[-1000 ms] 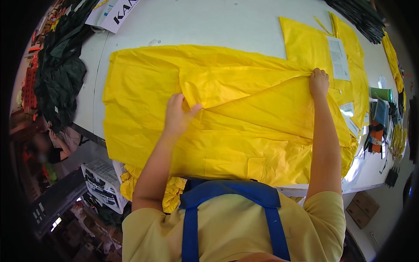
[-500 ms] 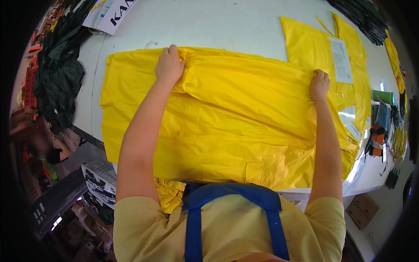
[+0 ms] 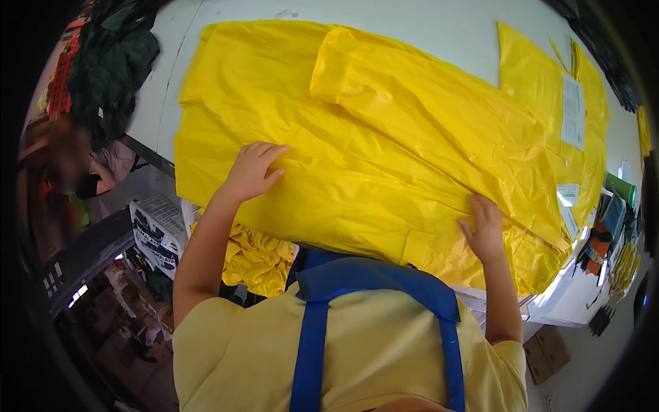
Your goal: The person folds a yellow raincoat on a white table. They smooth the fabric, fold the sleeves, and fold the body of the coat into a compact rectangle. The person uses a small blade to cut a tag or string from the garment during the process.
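Both hands have dropped back from the far fold to the near edge of the worktop (image 3: 171, 62), the left hand (image 3: 252, 169) and right hand (image 3: 484, 228) pressing flat and open on the yellow garment (image 3: 384, 144), now folded over and being smoothed.

Light: bright and even from above me, soft shadows only.
Glare: white patch at the lower right.
Edges: fisheye bending, black rim.
Blur: left edge smeared.

Two hands — left hand (image 3: 250, 170), right hand (image 3: 484, 227) — one yellow garment (image 3: 384, 144).
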The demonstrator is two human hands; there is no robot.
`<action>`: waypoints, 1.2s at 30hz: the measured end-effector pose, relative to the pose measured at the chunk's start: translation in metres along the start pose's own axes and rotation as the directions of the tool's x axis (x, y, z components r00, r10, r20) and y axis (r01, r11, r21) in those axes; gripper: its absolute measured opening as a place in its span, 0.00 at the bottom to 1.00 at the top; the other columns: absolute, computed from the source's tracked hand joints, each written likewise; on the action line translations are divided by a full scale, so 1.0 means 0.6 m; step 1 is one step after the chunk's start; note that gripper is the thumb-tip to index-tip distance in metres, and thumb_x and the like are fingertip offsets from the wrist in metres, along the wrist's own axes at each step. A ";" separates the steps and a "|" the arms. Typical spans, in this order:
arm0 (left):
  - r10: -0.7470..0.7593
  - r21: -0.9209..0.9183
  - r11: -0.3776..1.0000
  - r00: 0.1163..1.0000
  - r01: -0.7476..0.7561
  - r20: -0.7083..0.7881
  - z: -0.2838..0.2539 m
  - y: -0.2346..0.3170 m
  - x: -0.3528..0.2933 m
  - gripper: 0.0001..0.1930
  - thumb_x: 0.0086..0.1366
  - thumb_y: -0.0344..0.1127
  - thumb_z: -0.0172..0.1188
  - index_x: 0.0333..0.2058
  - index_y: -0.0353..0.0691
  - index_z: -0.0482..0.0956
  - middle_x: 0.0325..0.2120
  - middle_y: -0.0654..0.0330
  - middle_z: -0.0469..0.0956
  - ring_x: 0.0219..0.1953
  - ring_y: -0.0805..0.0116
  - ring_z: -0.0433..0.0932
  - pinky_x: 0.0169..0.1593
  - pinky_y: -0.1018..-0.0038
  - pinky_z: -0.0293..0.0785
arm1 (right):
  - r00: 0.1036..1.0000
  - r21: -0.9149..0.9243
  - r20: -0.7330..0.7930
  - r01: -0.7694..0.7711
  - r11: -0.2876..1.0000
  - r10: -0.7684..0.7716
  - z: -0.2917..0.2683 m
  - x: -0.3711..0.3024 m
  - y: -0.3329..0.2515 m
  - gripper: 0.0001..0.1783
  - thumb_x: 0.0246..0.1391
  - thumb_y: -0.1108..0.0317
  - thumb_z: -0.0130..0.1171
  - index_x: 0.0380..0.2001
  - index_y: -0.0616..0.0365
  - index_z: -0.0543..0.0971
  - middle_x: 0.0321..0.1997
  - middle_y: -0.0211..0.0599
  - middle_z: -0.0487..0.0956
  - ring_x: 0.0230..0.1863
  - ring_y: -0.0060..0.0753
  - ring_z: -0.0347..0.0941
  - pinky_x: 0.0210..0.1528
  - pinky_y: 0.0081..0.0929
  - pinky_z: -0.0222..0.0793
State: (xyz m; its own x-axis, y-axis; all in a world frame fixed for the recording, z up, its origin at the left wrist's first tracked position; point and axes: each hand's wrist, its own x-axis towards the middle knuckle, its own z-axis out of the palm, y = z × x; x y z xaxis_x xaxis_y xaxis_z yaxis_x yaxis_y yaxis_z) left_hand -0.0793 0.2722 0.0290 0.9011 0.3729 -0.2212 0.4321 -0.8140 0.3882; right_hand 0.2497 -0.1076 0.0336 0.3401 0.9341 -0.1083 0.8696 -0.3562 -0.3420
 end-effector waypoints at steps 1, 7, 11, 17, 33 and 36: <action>-0.034 0.023 0.999 0.994 0.037 -0.102 0.016 -0.002 -0.017 0.17 0.57 0.37 0.59 0.46 0.45 0.75 0.38 0.56 0.76 0.48 0.57 0.70 0.55 0.60 0.60 | 0.993 -0.090 -0.070 -0.105 0.990 0.099 0.004 -0.015 0.005 0.20 0.43 0.64 0.64 0.41 0.57 0.75 0.39 0.38 0.76 0.46 0.44 0.68 0.51 0.40 0.61; -0.074 0.155 0.986 0.996 0.066 0.047 -0.025 -0.013 0.014 0.08 0.58 0.37 0.58 0.36 0.46 0.79 0.35 0.64 0.76 0.45 0.61 0.70 0.57 0.56 0.55 | 0.998 -0.141 0.026 -0.060 0.988 0.065 0.049 -0.044 0.077 0.15 0.48 0.65 0.61 0.40 0.55 0.74 0.39 0.37 0.72 0.45 0.44 0.67 0.50 0.41 0.60; -0.082 0.160 0.979 0.960 0.129 -0.268 0.005 0.001 0.043 0.13 0.59 0.39 0.58 0.43 0.49 0.77 0.43 0.62 0.74 0.51 0.58 0.68 0.58 0.53 0.53 | 0.987 -0.253 -0.134 -0.122 0.960 0.090 0.054 -0.024 0.070 0.11 0.52 0.67 0.57 0.39 0.56 0.73 0.39 0.39 0.72 0.44 0.46 0.66 0.50 0.41 0.60; 0.113 0.114 0.990 0.963 -0.087 -0.245 0.113 0.127 0.015 0.33 0.59 0.53 0.56 0.61 0.55 0.60 0.64 0.54 0.52 0.64 0.43 0.51 0.62 0.42 0.44 | 0.955 -0.278 -0.277 -0.184 0.943 0.105 0.070 -0.030 0.056 0.14 0.52 0.68 0.57 0.44 0.51 0.74 0.42 0.38 0.71 0.46 0.44 0.66 0.51 0.41 0.60; -0.003 0.204 0.975 0.925 0.087 -0.380 0.065 0.078 0.378 0.27 0.65 0.45 0.51 0.62 0.53 0.59 0.63 0.54 0.55 0.64 0.50 0.55 0.62 0.51 0.54 | 0.902 -0.324 -0.176 -0.431 0.842 0.394 -0.022 0.160 0.290 0.25 0.62 0.52 0.41 0.63 0.31 0.60 0.72 0.21 0.49 0.70 0.44 0.46 0.68 0.43 0.44; -0.164 -0.041 0.986 0.962 0.159 -0.218 0.039 0.018 0.421 0.27 0.64 0.43 0.52 0.62 0.56 0.60 0.61 0.57 0.59 0.61 0.52 0.58 0.59 0.52 0.58 | 0.947 -0.317 -0.179 -0.313 0.895 0.268 -0.022 0.177 0.340 0.29 0.56 0.66 0.51 0.62 0.42 0.61 0.66 0.35 0.59 0.65 0.49 0.55 0.64 0.42 0.54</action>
State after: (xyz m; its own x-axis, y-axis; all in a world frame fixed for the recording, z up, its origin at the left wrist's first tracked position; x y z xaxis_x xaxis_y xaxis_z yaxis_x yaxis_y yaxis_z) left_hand 0.1518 0.3472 -0.0436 0.8038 0.5893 -0.0813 0.5708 -0.7256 0.3843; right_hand 0.4680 -0.0813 -0.0354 0.6189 0.7850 -0.0270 0.7854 -0.6185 0.0235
